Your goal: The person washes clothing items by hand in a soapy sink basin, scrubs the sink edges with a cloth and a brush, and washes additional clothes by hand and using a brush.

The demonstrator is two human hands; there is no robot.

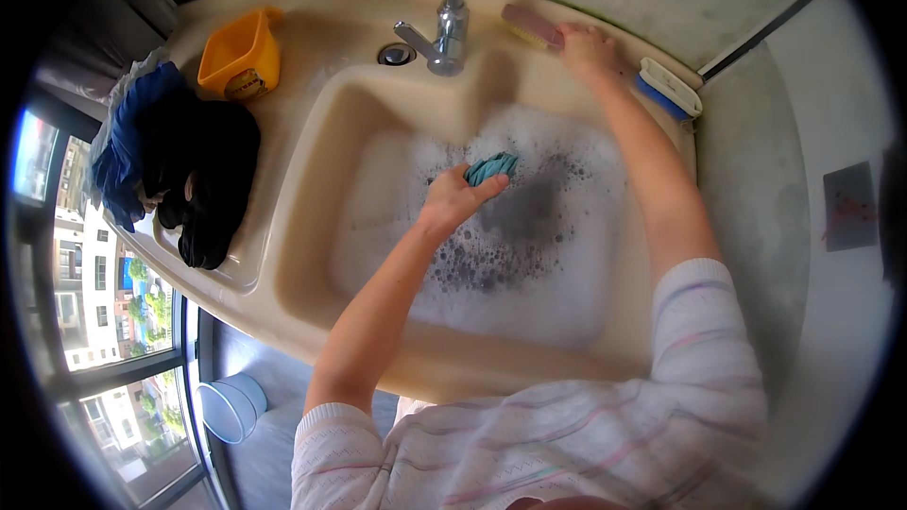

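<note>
Over the soapy water my left hand (454, 198) is closed around a bunched teal cloth (491, 168), whose wet folds stick out past the fingers. Below it, white foam (397, 255) covers much of the water, with a dark gap and bubbles in the middle. My right hand (590, 52) reaches to the sink's back right ledge. Its fingers grip one end of a mauve scrub brush (527, 23) that lies there with pale bristles along its near side.
A chrome faucet (452, 38) rises at the back. A white-and-blue brush (669, 90) rests on the right ledge. Dark clothes (213, 170) and a yellow plastic container (236, 49) sit at the left. A light blue bucket (231, 408) stands on the floor.
</note>
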